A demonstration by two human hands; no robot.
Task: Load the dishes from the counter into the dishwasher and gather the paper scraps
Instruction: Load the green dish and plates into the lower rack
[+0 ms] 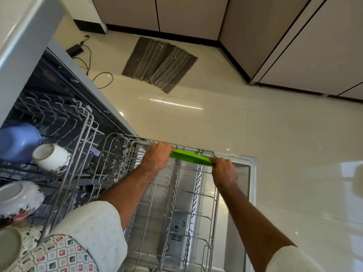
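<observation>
Gripping a green plate (190,157) at either end, the left hand (157,157) and right hand (224,171) hold it edge-up over the far rim of the pulled-out lower rack (196,193).

Both arms outstretched, left hand (157,157) and right hand (224,170) each closed, gripping, knuckles up.

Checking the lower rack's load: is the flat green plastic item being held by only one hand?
No: the left hand and right hand each grip one end of the flat green plastic item over the grey wire lower rack.
</observation>
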